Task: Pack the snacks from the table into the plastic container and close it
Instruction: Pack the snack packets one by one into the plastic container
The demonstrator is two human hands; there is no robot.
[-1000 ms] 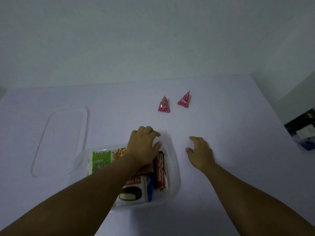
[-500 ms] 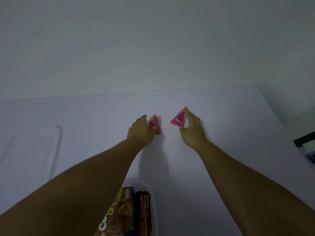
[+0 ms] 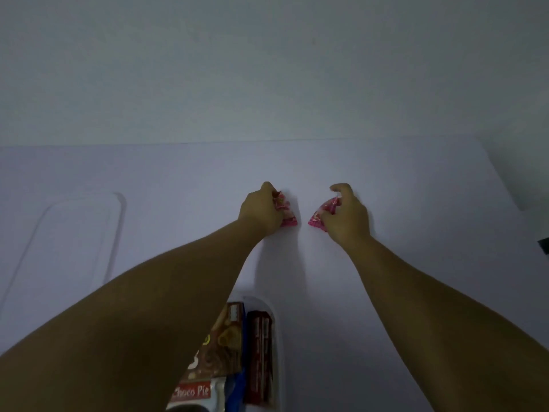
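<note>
**Both hands on the last two pink packets**

Hands work in parallel on the white table. I see the left hand curled round the left pink packet, fingers pinching near its top while its base looks to sit on the table. The right hand pinches the right pink packet the same way — its forefinger is lifted free above. Taking one in each hand should, I judge, spare a second reach.

Nearer me, the plastic container stands open, partly hidden under my left forearm. It holds a Choco Pie box, a brown snack pack and a dark red bar standing on edge along its right wall — packed tight, presumably to leave gaps for small pieces. The clear lid lies flat, well apart on the left, out of the way until closing.
</note>
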